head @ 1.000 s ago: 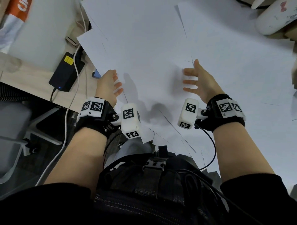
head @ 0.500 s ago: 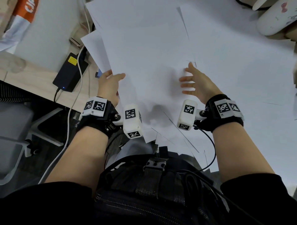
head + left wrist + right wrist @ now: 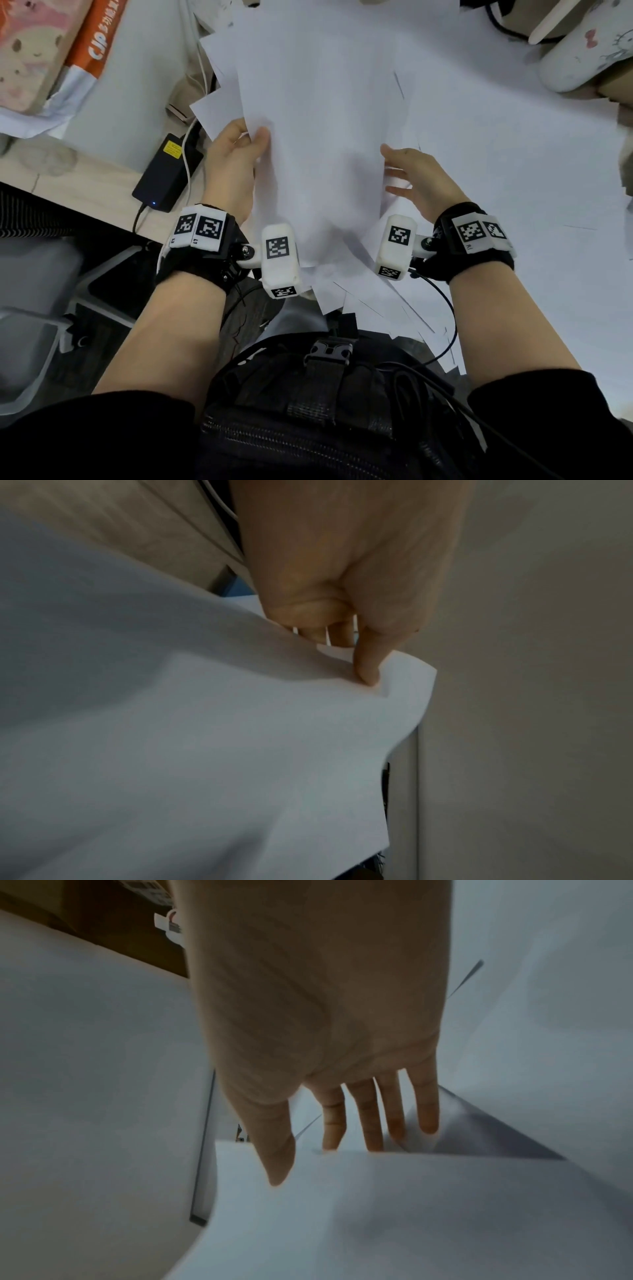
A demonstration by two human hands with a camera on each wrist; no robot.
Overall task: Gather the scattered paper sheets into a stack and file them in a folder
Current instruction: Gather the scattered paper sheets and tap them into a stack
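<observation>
Best done slowly: with left hand (image 3: 236, 161) pinching the lifted paper sheets (image 3: 318, 144) at their left edge, thumb on top, and right hand (image 3: 418, 181) slipping loose, straight fingers (image 3: 369, 1118) under the right edge above the littered surface (image 3: 513, 171), squaring edges before lifting further.

Paper sheets (image 3: 342, 102) overlap across the desk (image 3: 30, 171), with the power adapter (image 3: 168, 173) lying at their left.

The paper sheets (image 3: 325, 144) are all plain white, no print on them. The charger brick (image 3: 168, 173) is black with a yellow sticker and a tiny blue light, and the wrist bands (image 3: 476, 240) are black with white blocks carrying black-and-white square codes. There's an orange and white bag (image 3: 92, 41) off in the corner.
</observation>
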